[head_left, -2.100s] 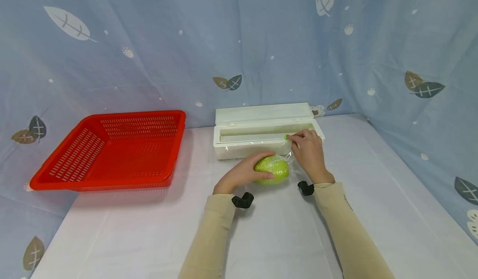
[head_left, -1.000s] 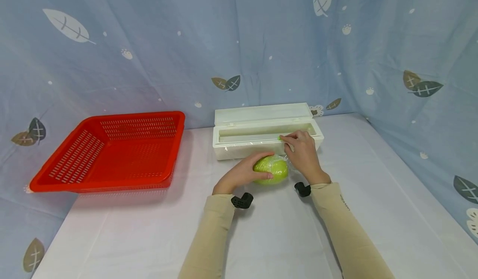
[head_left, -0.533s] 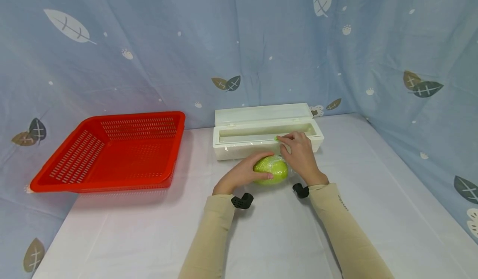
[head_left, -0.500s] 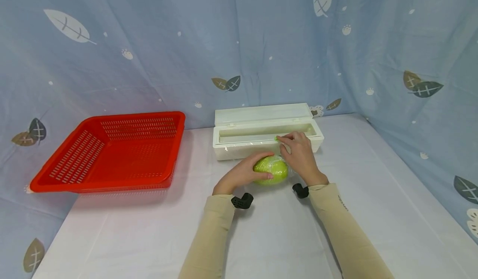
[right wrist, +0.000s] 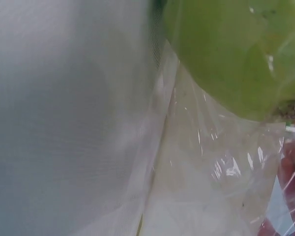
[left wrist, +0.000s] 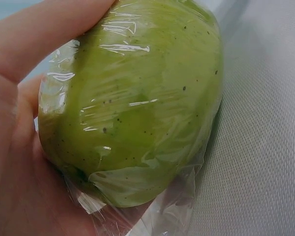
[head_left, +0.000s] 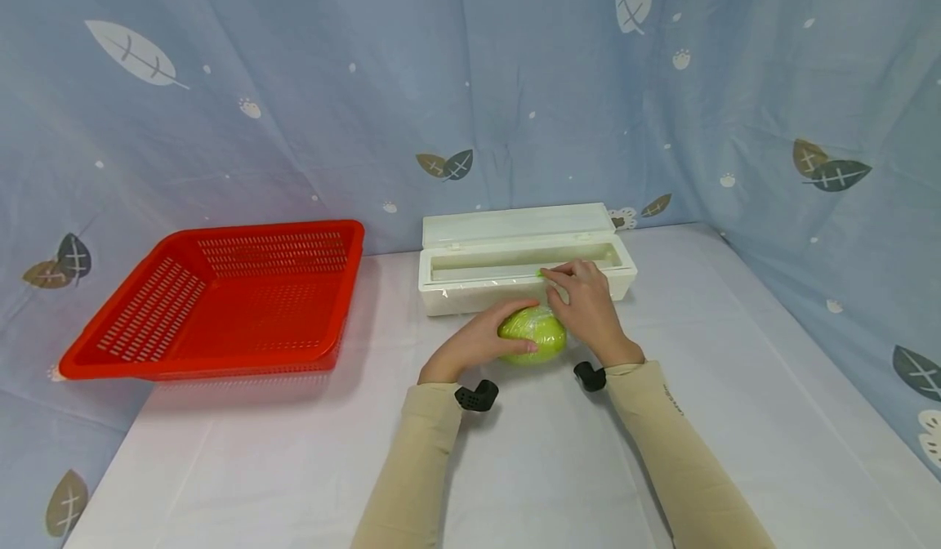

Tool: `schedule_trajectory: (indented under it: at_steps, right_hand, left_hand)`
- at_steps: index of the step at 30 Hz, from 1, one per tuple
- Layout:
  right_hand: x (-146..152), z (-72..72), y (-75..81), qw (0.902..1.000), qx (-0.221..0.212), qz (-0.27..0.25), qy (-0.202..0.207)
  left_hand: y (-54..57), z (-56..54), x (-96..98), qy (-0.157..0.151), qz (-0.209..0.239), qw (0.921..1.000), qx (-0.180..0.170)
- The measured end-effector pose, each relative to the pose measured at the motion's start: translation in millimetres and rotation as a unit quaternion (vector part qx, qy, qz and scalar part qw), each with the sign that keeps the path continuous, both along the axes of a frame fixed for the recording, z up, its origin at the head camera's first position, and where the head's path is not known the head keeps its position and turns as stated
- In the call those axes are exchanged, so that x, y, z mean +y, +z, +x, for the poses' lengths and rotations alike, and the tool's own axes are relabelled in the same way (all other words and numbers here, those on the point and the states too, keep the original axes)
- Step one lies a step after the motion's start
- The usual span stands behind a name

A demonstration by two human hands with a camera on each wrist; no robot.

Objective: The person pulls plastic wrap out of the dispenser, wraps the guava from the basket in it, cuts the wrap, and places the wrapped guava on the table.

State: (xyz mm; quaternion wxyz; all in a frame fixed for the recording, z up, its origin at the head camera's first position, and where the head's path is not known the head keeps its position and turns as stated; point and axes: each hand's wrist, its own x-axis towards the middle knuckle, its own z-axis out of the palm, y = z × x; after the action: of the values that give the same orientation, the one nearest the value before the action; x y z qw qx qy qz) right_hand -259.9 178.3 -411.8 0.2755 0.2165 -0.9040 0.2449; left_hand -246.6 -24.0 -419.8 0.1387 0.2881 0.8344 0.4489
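My left hand (head_left: 478, 336) holds a green fruit (head_left: 542, 335), thumb on the near side and fingers over the far side. Clear cling film (left wrist: 125, 48) is wrapped around the fruit, whose speckled skin shows in the left wrist view; its exact kind is unclear. Loose film (right wrist: 226, 167) stretches off the fruit in the right wrist view. Just beyond it stands a long white cling film dispenser box (head_left: 470, 296) with its lid (head_left: 515, 222) raised. At the box's front edge, my right hand (head_left: 588, 304) pinches a small bright green slide cutter (head_left: 541, 272).
A red plastic basket (head_left: 338, 287) with slotted walls stands on the left of the white-covered table (head_left: 544, 467). Behind the table hangs a blue leaf-patterned curtain (head_left: 294, 108), close to the raised lid.
The right hand has slid left along the box's front edge with the green slide cutter, slowing lately. The left hand and the fruit have stayed in place.
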Motion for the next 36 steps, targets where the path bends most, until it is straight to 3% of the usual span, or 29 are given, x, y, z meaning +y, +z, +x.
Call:
schedule_trajectory:
  at_steps: [15, 36]
  right_hand:
    - [-3.0, -1.1, -2.0, 0.9999, 0.0, 0.004, 0.013]
    - [-3.8, 1.0, -1.2, 0.9996, 0.004, -0.004, 0.027]
  left_hand:
    - [-1.0, -0.6, -0.3, 0.006, -0.001, 0.9999, -0.013]
    - [2.0, 0.6, 1.1, -0.002, 0.0, 1.0, -0.005]
